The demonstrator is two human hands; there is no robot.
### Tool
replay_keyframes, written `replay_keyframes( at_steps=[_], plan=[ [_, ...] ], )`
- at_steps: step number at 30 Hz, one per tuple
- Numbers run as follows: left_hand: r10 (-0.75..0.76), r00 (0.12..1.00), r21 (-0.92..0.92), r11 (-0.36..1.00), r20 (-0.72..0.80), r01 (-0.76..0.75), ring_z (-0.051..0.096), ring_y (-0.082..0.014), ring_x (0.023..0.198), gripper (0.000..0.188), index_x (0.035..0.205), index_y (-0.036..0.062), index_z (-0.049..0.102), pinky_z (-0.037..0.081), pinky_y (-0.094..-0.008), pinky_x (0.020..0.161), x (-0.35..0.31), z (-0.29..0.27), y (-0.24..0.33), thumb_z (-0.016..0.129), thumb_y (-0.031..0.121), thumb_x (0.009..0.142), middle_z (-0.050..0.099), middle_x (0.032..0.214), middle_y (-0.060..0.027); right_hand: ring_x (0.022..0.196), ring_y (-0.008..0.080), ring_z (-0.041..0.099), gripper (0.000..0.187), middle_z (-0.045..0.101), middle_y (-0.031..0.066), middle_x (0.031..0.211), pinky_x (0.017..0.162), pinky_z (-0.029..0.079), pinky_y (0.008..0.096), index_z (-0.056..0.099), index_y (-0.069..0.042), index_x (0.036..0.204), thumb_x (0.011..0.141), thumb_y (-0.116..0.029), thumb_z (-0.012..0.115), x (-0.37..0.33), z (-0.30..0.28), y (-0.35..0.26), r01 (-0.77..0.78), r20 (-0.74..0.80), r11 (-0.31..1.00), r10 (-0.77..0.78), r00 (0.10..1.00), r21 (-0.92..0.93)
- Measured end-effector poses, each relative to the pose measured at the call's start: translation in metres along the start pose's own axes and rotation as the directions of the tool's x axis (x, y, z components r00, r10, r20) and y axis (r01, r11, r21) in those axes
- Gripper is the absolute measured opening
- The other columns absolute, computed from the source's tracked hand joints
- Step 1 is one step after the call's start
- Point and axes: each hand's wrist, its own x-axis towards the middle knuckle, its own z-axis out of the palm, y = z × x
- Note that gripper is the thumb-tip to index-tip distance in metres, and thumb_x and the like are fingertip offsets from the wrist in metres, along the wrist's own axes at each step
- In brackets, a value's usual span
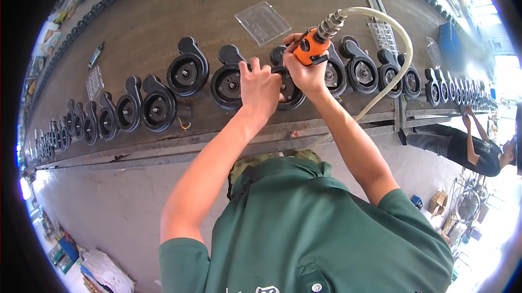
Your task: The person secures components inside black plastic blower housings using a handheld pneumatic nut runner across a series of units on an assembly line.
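An orange air tool (311, 48) is in my right hand (305, 72), its metal fitting joined to a pale hose (409, 48). The tool is over a black round part with a tab (291, 95), on the table between my hands; its working tip is hidden. My left hand (260, 87) has its fingers curled at the left rim of that part and seems to hold it. Close by on the left lies a similar black part (223, 87) with a metal centre. Another one (362, 73) is just right of my right hand.
More black round parts (157, 110) stand in a row along the table's (147, 26) front edge, to both sides. Clear plastic trays (263, 23) and a tube (96, 55) lie farther back. The hose loops down across the right-hand parts. At far right a person (478, 149) works at the table.
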Motion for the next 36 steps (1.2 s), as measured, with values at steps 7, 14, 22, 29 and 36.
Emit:
replay_keyframes(
  at_steps=[7,14,22,29,36],
  plan=[
    [0.039,0.999,-0.015,0.999,-0.013,-0.039,0.060,-0.0266,0.112,0.033,0.086,0.0193,0.082,0.042,-0.0466,0.096,0.006,-0.001,-0.005,0.090,0.043,0.065,0.074,0.092,-0.0019,0.070,0.0064,0.059,0.010,0.065,-0.0004,0.079,0.067,0.050,0.0241,0.066,0.002,0.087,0.077,0.001,0.066,0.005,-0.005,0.003,-0.030,-0.001,0.999,0.030,1.000,-0.011],
    [0.046,0.999,0.035,0.998,0.024,-0.047,0.060,-0.0267,0.110,0.037,0.097,0.0253,0.083,0.045,-0.0460,0.090,0.006,-0.004,-0.004,0.089,0.047,0.068,0.072,0.091,-0.0017,0.063,0.0094,0.061,0.020,0.063,0.0029,0.076,0.059,0.051,0.0246,0.059,0.005,0.102,0.083,0.008,0.061,0.004,-0.005,0.010,0.072,0.026,0.996,-0.071,0.997,-0.053],
    [0.010,0.998,-0.014,1.000,-0.067,-0.011,0.061,-0.0264,0.113,0.032,0.083,0.0164,0.082,0.042,-0.0457,0.097,0.004,0.006,-0.004,0.090,0.041,0.065,0.076,0.093,-0.0033,0.065,0.0090,0.062,0.020,0.065,0.0031,0.078,0.062,0.053,0.0248,0.061,0.005,0.102,0.082,0.006,0.062,-0.022,-0.006,-0.015,-0.002,-0.068,0.992,0.011,0.998,0.128],
    [-0.007,1.000,-0.002,1.000,0.004,0.007,0.061,-0.0244,0.115,0.037,0.091,0.0190,0.082,0.042,-0.0452,0.099,0.002,0.000,-0.001,0.090,0.046,0.067,0.077,0.097,-0.0022,0.065,0.0091,0.061,0.024,0.063,0.0033,0.077,0.061,0.051,0.0242,0.056,0.002,0.107,0.084,0.006,0.060,-0.046,-0.016,-0.016,-0.088,-0.017,0.977,0.093,0.995,0.195],
    [-0.008,1.000,0.022,1.000,0.005,0.008,0.061,-0.0244,0.116,0.038,0.093,0.0201,0.082,0.043,-0.0452,0.099,0.002,0.000,0.000,0.090,0.047,0.067,0.077,0.099,-0.0018,0.065,0.0098,0.061,0.025,0.063,0.0036,0.078,0.061,0.051,0.0246,0.056,0.001,0.108,0.085,0.006,0.061,-0.050,-0.020,-0.011,-0.119,-0.011,0.972,0.124,0.992,0.203]
  ],
)
